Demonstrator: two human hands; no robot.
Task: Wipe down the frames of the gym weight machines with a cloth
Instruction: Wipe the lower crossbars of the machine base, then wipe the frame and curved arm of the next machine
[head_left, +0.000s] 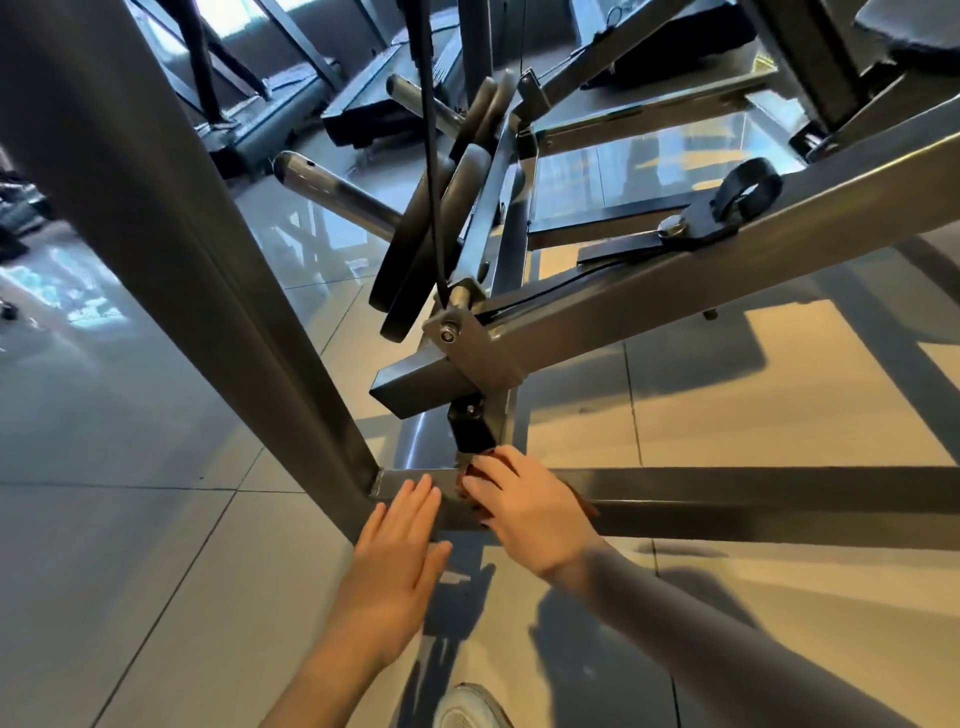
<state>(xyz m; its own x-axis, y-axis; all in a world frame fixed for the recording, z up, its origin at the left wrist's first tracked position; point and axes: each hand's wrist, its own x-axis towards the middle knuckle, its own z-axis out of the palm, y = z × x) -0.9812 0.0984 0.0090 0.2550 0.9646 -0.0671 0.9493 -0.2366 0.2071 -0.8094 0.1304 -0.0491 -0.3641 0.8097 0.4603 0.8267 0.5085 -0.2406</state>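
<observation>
My left hand (402, 551) lies flat, fingers straight, holding nothing, on the low grey steel frame bar (753, 499). Just beside it, my right hand (524, 504) curls round a dark reddish cloth (462, 488), mostly hidden beneath my fingers, pressed onto that same bar below a black rubber stopper (470, 428).

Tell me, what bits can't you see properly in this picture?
All in the head view:
- The cloth is almost all hidden under the right hand; only a reddish edge peeks out.
- The frame bar is covered where the left hand rests on it.
- The shoe is cut off by the bottom edge.
- The treadmills far back are too blurred for detail.
</observation>
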